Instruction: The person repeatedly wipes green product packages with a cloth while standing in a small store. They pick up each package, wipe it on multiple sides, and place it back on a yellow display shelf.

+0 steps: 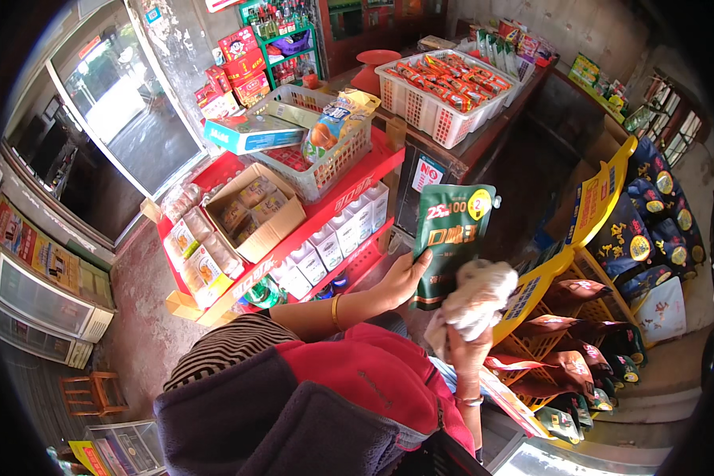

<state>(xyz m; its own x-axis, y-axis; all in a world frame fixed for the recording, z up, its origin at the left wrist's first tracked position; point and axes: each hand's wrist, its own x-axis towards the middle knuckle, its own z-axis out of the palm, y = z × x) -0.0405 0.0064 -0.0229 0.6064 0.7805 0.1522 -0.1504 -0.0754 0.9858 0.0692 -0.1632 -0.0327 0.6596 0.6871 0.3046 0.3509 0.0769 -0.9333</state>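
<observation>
In my left hand (pixel 406 278) is a dark green snack pouch (pixel 452 238), gripped at its left edge and upright, its printed side towards me. A crumpled whitish cloth (pixel 479 294) is bunched in my right hand (pixel 470 351), just at the lower right of the pouch; the cloth overlaps the pouch's edge, and whether it presses on it I cannot tell. The cloth hides most of my right fingers. Close by on the right stands a yellow display rack (pixel 571 253) with red-brown pouches (pixel 571 369) and dark blue pouches (pixel 625 241) in it.
To the left, a red shelf (pixel 357 178) bears a grey plastic basket (pixel 333 178), an open cardboard box (pixel 273 232) and packaged food, with white cartons (pixel 327 247) below. Behind, a white basket (pixel 428 122) of orange packets stands on a dark counter (pixel 482 146). A wooden stool (pixel 95 392) is at the lower left.
</observation>
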